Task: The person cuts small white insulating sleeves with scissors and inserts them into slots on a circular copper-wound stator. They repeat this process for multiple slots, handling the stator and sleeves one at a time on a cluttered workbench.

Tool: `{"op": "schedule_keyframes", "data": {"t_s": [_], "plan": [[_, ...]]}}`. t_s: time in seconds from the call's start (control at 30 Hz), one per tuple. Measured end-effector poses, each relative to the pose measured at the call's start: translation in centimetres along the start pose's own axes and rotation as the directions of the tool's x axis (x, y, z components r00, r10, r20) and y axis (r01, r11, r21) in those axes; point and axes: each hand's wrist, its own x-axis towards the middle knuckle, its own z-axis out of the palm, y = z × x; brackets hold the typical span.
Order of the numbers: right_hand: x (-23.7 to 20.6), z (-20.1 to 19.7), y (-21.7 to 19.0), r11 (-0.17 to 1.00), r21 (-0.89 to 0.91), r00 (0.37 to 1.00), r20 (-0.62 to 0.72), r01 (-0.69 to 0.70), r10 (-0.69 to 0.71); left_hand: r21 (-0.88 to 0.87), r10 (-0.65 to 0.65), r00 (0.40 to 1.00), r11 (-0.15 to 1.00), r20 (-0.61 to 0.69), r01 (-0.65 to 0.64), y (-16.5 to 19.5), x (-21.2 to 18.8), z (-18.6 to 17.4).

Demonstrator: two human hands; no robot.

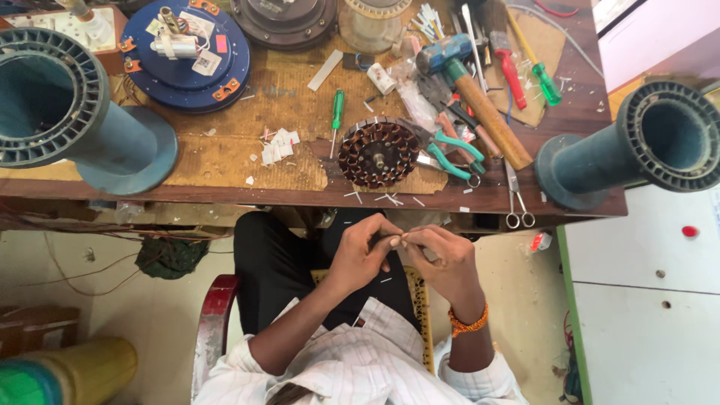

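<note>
1. Nearest the camera, a seated person in a white striped shirt and dark trousers holds both hands together over the lap, below the workbench's near edge.
2. The left hand (362, 256) and right hand (442, 259) meet fingertip to fingertip, fingers curled closed, pinching a small pale sliver (403, 238) between them; what it is cannot be told. An orange bead bracelet (469, 324) circles the right wrist.
3. A red-armed chair (214, 315) carries the person.
4. On the wooden workbench (577, 199), just past its near edge, sits a round copper-wound stator (379, 153), directly ahead of the hands.
5. Teal-handled pliers (454, 154) lie touching the stator's right side; scissors (515, 199) overhang the near edge further right.
6. A green screwdriver (337, 112) lies left of the stator, beside white paper slips (279, 145).
7. A wooden-handled hammer (472, 94) lies diagonally behind the pliers.
8. Two grey-blue ribbed housings stand at the left end (52, 105) and right end (645, 146).
9. A round blue motor cover (186, 54) lies at the far left.
</note>
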Motion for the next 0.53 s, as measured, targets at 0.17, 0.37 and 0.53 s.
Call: {"op": "schedule_keyframes", "data": {"t_s": [0.17,0.37,0.53], "plan": [[2.1,-1.0,-0.8,0.996,0.001,0.996,0.002,0.091,-0.091,-0.169,-0.024,0.997,0.986,-0.075,0.011,0.5,0.8,0.4],[3.7,-1.8,-0.6,0.994,0.104,0.999,-0.023,-0.030,0.033,0.183,0.316,0.914,0.944,-0.256,-0.275,1.9,1.9,1.2],[3.8,-1.2,0.8,0.935,0.276,0.963,-0.086,-0.222,0.255,0.386,0.539,0.810,0.815,-0.232,-0.432,3.5,3.0,1.6]]}}
